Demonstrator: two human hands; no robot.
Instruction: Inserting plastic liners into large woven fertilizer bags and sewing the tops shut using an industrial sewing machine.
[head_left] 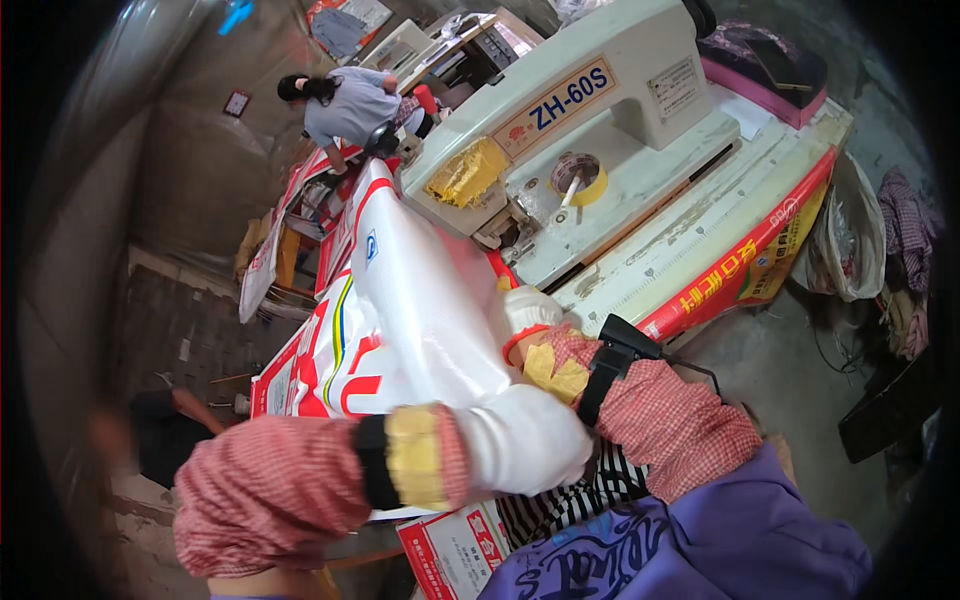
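Note:
A large white plastic woven sack (430, 300) with red print and blue and yellow stripes stretches from my lap toward the sewing machine (600, 110). My left hand (530, 435), in a white knitted glove, is closed at the sack's near edge, its fingertips curled out of sight. Farther up, my right hand (528, 310), also gloved and with a red band at the wrist, is closed on the sack's right edge, just in front of the machine's stitching head (508, 228). Its fingers are partly hidden by the wrist.
A roll of yellow tape (580, 178) with a white stick lies on the machine bed. Printed sheeting (740, 275) hangs along the table's front edge. Right of it is a white bag (848, 235). More printed sacks (455, 555) lie below my arms. Another person (350, 110) works beyond.

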